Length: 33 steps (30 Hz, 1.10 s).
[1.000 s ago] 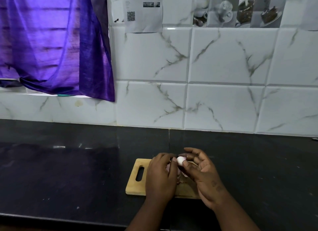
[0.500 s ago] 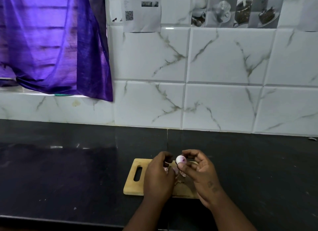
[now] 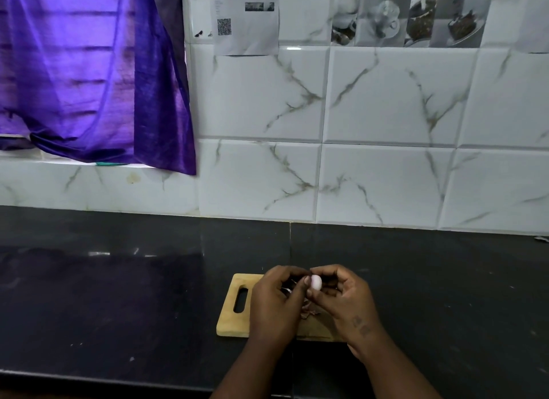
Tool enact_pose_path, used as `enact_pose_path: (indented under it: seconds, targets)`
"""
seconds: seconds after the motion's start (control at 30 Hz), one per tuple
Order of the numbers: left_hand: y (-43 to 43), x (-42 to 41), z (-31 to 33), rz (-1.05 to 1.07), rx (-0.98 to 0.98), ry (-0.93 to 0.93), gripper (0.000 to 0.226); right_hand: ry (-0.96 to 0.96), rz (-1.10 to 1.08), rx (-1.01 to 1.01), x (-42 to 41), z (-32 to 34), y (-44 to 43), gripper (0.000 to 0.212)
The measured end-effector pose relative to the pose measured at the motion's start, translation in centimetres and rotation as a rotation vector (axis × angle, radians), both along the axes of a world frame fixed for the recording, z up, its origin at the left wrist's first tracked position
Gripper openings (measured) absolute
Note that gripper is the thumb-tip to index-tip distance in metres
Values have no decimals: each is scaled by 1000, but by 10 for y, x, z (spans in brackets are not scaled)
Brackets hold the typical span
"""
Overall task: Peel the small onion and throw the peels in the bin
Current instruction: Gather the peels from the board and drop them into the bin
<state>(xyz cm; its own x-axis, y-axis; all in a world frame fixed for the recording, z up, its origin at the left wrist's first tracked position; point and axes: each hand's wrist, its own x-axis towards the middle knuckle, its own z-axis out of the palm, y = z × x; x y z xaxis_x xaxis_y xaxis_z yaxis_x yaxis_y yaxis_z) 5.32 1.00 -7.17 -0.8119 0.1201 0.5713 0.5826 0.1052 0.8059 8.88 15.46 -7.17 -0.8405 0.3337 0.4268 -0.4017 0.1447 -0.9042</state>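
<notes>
The small onion [image 3: 315,282] shows pale pinkish-white, held just above a wooden cutting board [image 3: 234,318]. My right hand [image 3: 346,302] pinches it between thumb and fingers. My left hand [image 3: 274,300] is closed against the onion's left side, thumb tip touching it, with something thin and shiny, possibly a blade, showing under its fingers. Loose reddish-brown peels [image 3: 309,313] lie on the board beneath my hands. No bin is in view.
The board sits on a dark stone counter [image 3: 118,303] near its front edge. A white marbled tile wall [image 3: 386,131] rises behind. A purple curtain [image 3: 89,71] hangs at the upper left. A paper sheet [image 3: 246,18] is stuck on the wall.
My two hands have drawn closer together around the onion; the left thumb now touches it. The onion stays over the board.
</notes>
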Motion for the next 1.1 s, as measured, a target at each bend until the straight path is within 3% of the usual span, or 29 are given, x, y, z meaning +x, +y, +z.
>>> enact_pose_path:
  seconds: [0.13,0.2,0.3,0.4,0.57,0.7,0.8,0.83,0.93,1.0,1.1]
  targets:
    - [3,-7,-6,11,-9,-62,21,-3,6,22,2,2,-3,32]
    - [3,-8,-5,29,82,-136,22,12,-1,-29,2,3,-3,31]
    - [-2,-7,1,263,246,-185,32,49,-165,-90,-2,4,4,28]
    - [-8,-3,3,492,210,-151,44,18,-297,-106,-4,3,9,8]
    - [-3,-9,-2,480,-205,-246,39,-185,-294,-69,-9,0,5,35]
    - [3,-24,-4,300,-615,-303,89,-431,-202,164,-13,14,-3,47]
    - [12,-35,0,161,-848,-360,81,-479,-60,127,-15,28,-19,45]
    - [16,-34,4,111,-827,-357,80,-474,-24,72,-19,27,-23,46]
    - [26,-21,20,20,-457,-461,85,-481,11,-67,-35,15,-28,57]
    - [32,-16,25,-9,-319,-520,80,-480,31,-213,-46,5,-28,53]
    - [36,-17,24,-62,-167,-600,99,-497,-9,-347,-45,10,-37,52]
